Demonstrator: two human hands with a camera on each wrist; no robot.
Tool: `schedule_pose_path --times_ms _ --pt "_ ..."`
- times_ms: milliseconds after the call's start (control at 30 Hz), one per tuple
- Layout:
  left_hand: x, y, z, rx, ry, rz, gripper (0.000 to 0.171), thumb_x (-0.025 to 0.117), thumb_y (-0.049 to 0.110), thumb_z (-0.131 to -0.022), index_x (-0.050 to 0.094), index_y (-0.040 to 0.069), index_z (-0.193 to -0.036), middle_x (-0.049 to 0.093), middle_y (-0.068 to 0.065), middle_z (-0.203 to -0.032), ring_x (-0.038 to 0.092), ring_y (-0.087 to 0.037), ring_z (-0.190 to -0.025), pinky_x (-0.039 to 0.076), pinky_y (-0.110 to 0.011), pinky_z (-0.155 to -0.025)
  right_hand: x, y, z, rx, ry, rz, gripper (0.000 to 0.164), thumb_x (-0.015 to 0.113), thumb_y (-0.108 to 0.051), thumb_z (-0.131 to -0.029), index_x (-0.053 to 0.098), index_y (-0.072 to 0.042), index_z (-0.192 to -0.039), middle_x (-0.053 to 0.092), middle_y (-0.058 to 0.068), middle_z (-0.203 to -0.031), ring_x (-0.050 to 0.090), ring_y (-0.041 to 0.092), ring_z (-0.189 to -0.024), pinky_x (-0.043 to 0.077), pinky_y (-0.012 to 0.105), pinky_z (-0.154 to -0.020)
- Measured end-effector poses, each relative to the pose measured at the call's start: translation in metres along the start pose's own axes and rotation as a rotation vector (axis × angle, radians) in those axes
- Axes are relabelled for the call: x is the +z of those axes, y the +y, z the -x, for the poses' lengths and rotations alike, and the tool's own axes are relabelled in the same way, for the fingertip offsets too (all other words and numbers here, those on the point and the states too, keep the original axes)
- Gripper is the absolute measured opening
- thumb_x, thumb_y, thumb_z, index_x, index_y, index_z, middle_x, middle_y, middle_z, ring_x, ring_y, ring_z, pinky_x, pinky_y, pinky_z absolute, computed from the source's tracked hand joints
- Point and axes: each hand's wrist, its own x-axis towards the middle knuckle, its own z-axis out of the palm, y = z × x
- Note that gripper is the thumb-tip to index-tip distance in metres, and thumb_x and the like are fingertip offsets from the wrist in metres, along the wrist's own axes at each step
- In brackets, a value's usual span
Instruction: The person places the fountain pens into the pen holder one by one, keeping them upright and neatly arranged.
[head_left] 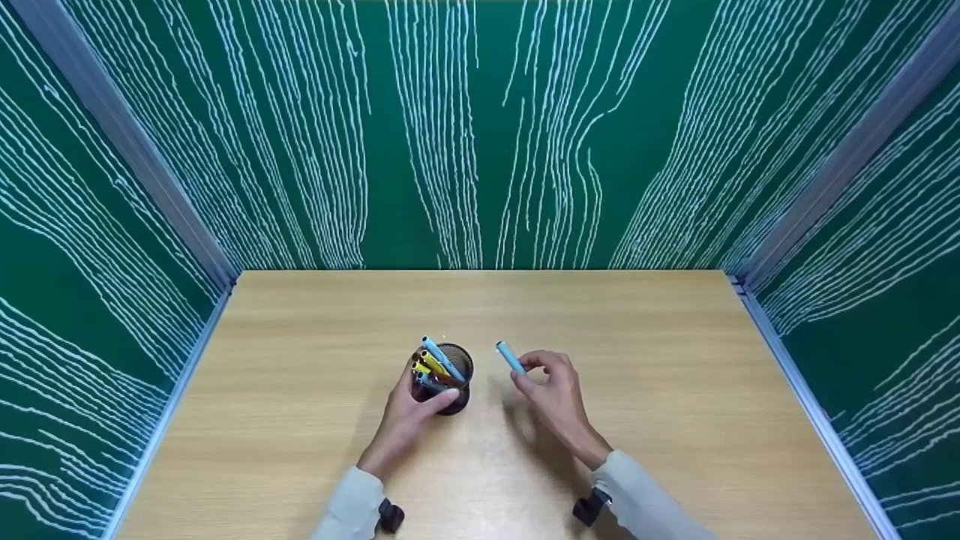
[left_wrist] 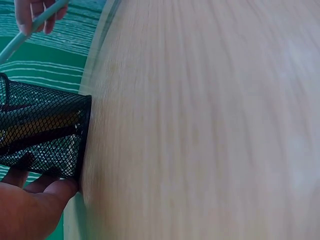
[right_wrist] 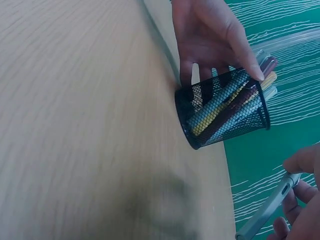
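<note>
A black mesh pen cup stands upright on the table, and my left hand grips its left side, with the thumb along the near rim. Several pens lean inside the cup: a light blue pen, yellow ones and a dark red one. To the right of the cup, my right hand pinches another light blue pen between thumb and fingers. That pen is above the table, tilted, its far end pointing up and left, apart from the cup.
The light wooden table reaches back to a green wall with wavy white lines. Similar green panels stand on both sides, joined by grey metal posts. Both wrists carry small black devices.
</note>
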Motion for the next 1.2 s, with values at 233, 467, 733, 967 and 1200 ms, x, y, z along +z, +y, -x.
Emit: schedule_pose_path --times_ms 233,467,733,967,1200 --pt "0.000 0.000 0.000 0.000 -0.001 0.006 0.095 0.090 0.027 -0.093 0.037 0.015 -0.171 0.060 -0.013 -0.155 0.057 -0.026 -0.142 0.041 -0.040 -0.123 -0.003 -0.006 -0.001 -0.016 0.015 -0.005 0.011 0.085 -0.008 -0.095 0.081 -0.013 -0.104 0.077 -0.001 -0.101 0.059 0.025 -0.113 0.046 0.054 -0.105" --pt "0.000 0.002 0.000 -0.005 0.008 0.009 0.093 0.090 0.026 -0.093 0.040 0.012 -0.169 0.062 -0.014 -0.153 0.058 -0.026 -0.142 0.039 -0.043 -0.124 -0.004 -0.015 -0.003 -0.053 0.036 -0.011 0.013 0.086 -0.007 -0.093 0.081 -0.012 -0.104 0.077 -0.001 -0.101 0.060 0.026 -0.113 0.046 0.055 -0.103" --pt "0.000 0.001 0.001 -0.017 0.015 0.003 0.095 0.090 0.027 -0.092 0.038 0.013 -0.171 0.063 -0.013 -0.151 0.059 -0.024 -0.139 0.040 -0.039 -0.123 -0.004 -0.023 -0.004 -0.059 0.035 -0.011 0.015 0.087 -0.008 -0.092 0.081 -0.012 -0.105 0.077 -0.003 -0.102 0.061 0.024 -0.113 0.046 0.048 -0.103" --pt "0.000 0.002 0.001 -0.012 0.015 -0.003 0.095 0.090 0.029 -0.092 0.038 0.013 -0.170 0.062 -0.014 -0.152 0.057 -0.026 -0.141 0.036 -0.045 -0.125 -0.003 -0.030 -0.004 -0.066 0.033 -0.020 0.014 0.086 -0.007 -0.092 0.082 -0.012 -0.105 0.077 -0.002 -0.103 0.061 0.024 -0.114 0.047 0.055 -0.104" --pt "0.000 0.001 0.001 -0.019 0.021 -0.015 0.095 0.090 0.031 -0.093 0.038 0.013 -0.170 0.059 -0.014 -0.157 0.055 -0.027 -0.146 0.033 -0.047 -0.128 0.001 -0.036 -0.005 -0.091 0.025 -0.037 0.014 0.087 -0.007 -0.091 0.082 -0.013 -0.103 0.078 -0.003 -0.104 0.061 0.024 -0.112 0.047 0.050 -0.103"
